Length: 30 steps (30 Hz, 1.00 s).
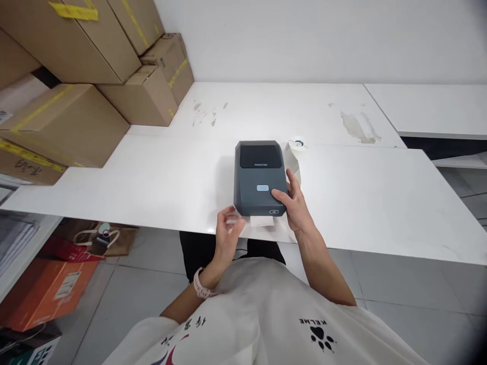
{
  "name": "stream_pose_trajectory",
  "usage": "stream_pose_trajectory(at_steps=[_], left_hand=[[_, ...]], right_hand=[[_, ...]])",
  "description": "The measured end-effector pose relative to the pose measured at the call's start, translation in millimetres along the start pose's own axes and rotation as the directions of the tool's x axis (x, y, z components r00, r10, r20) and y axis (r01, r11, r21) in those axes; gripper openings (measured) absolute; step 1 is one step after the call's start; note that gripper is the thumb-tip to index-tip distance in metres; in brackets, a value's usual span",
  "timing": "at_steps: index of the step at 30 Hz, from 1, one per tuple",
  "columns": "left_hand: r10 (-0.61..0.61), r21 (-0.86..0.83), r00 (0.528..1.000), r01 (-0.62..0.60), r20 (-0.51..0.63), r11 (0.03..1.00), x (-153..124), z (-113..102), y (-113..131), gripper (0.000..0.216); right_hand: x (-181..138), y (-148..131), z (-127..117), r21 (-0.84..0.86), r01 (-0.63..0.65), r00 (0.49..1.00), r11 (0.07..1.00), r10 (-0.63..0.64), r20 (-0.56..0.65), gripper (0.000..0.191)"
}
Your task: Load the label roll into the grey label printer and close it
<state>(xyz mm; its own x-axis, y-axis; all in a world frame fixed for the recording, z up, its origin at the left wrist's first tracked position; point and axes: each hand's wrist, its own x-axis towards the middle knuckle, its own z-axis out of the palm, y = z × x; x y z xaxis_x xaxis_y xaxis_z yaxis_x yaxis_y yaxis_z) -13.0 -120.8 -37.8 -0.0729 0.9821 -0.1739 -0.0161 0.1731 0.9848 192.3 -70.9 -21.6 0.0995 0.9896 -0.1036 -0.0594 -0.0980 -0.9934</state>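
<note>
A dark grey label printer (251, 177) sits on the white table near its front edge. It has a black window on top and a pale, lit button. My right hand (299, 205) grips its right side, thumb on the top beside the button and fingers along the edge. My left hand (228, 230) is at the front left corner, fingers loosely curled and thumb apart, with nothing visible between them. A blank white label (262, 221) sticks out from under the printer's front. Behind its right side lies a paper roll (298, 144) with a loose strip (294, 162).
Cardboard boxes (148, 94) with yellow tape are stacked on the table's left. The white table (361, 197) extends right, with scuffed patches towards the wall (304, 40). Below left are an orange box (45, 294) and a paper bag (127, 241) on the floor.
</note>
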Motion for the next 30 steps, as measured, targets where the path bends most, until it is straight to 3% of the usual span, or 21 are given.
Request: stream_pose_trajectory(at_steps=[1, 5, 9, 13, 20, 23, 26, 28, 30], left_hand=[[-0.005, -0.015, 0.999, 0.004, -0.045, 1.000, -8, -2, -3, 0.060], [-0.070, -0.079, 0.997, 0.072, 0.033, 0.994, -14, -9, 6, 0.049], [-0.055, -0.017, 0.998, 0.055, -0.001, 0.998, 6, -12, 25, 0.057], [0.008, 0.012, 0.999, -0.008, 0.036, 1.000, 23, -9, 33, 0.063], [0.038, -0.098, 0.981, -0.020, 0.192, 0.995, 13, 9, 25, 0.074], [0.022, -0.081, 0.995, -0.014, 0.095, 0.997, 4, 10, 15, 0.070], [-0.027, -0.024, 0.997, 0.026, -0.066, 0.999, -5, 7, 7, 0.046], [-0.115, -0.019, 0.992, 0.116, 0.045, 0.993, -9, 8, 7, 0.043], [-0.226, -0.026, 0.938, 0.241, 0.262, 0.970, -9, 12, 12, 0.052]], right_hand=[[2, -2, 0, -0.002, 0.008, 1.000, 1.000, -0.008, -0.005, 0.103], [11, -12, 3, -0.098, 0.100, 0.995, 0.990, -0.100, 0.002, 0.107], [17, -22, 8, -0.174, 0.110, 0.994, 0.979, -0.112, -0.003, 0.110], [16, -25, 10, -0.200, 0.146, 0.989, 0.969, -0.146, 0.016, 0.106], [15, -27, 12, -0.261, 0.117, 0.992, 0.958, -0.123, -0.007, 0.107], [14, -29, 14, -0.238, 0.098, 0.994, 0.966, -0.108, -0.031, 0.107], [13, -30, 13, -0.237, 0.091, 0.995, 0.967, -0.100, -0.027, 0.106], [13, -30, 12, -0.238, 0.103, 0.994, 0.966, -0.108, -0.008, 0.104], [13, -29, 12, -0.239, 0.132, 0.991, 0.962, -0.135, 0.004, 0.102]])
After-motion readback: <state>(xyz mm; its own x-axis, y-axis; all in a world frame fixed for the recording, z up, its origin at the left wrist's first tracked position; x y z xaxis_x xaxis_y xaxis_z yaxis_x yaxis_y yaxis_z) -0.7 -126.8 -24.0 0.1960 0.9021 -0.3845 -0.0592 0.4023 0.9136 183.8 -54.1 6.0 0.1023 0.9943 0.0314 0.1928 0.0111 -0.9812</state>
